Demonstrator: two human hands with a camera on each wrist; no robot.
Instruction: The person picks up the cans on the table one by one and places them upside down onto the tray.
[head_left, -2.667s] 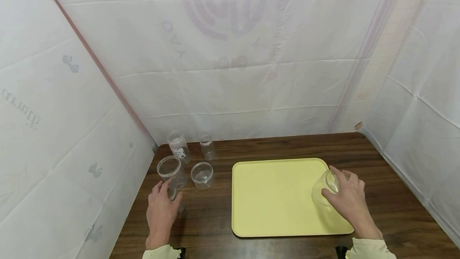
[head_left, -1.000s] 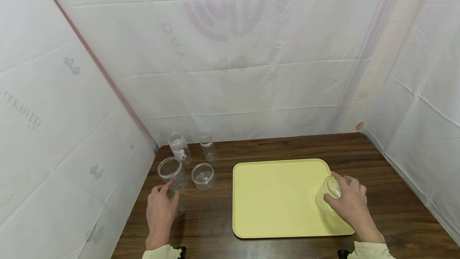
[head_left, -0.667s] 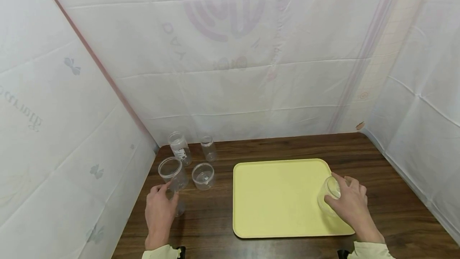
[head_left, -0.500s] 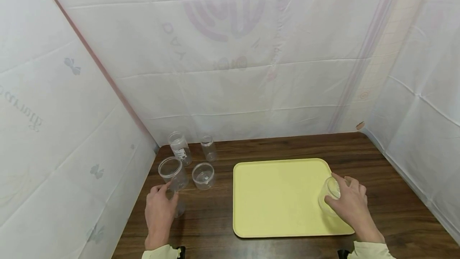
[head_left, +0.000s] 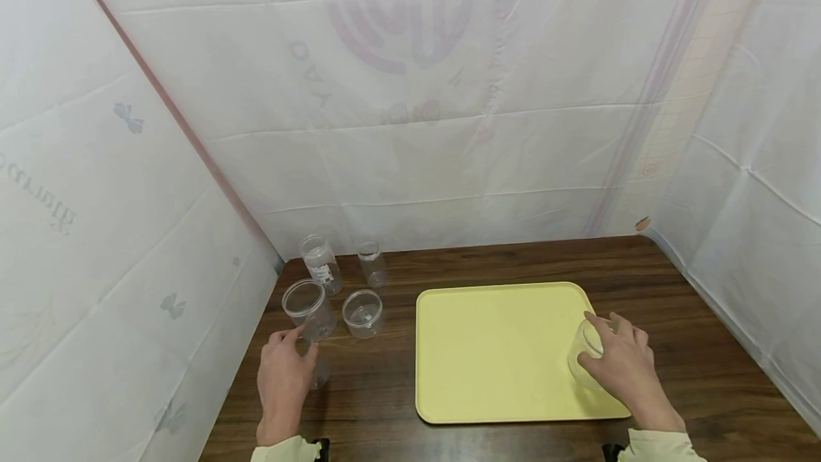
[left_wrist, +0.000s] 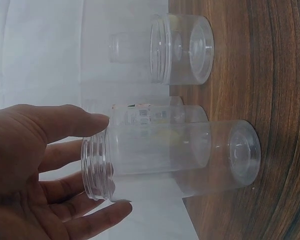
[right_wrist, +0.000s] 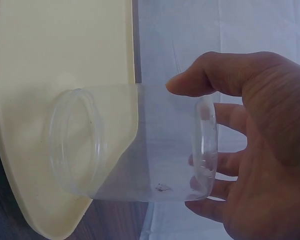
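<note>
At the table's left, my left hand (head_left: 282, 383) grips the neck of a clear plastic jar (left_wrist: 225, 155). In the left wrist view the thumb lies on its threaded rim, with several fingers round the other side; the jar stands mouth up. My right hand (head_left: 622, 369) is round the closed base of another clear jar (right_wrist: 160, 145) at the right end of the yellow tray (head_left: 494, 355). That jar is upside down, its threaded mouth toward the tray. Thumb and fingers lie on opposite sides of its base; how firmly they press cannot be told.
Beyond my left hand stand a wide clear jar (head_left: 304, 301), a jar with a label (head_left: 321, 266), a slim clear jar (head_left: 372, 266) and a low clear jar (head_left: 362, 316). White sheets (head_left: 410, 162) hang round the brown table (head_left: 378, 391).
The right hand and its jar have come slightly nearer and down onto the tray; its fingers lately spread a little. The left hand's thumb and fingers have closed round the jar's neck.
</note>
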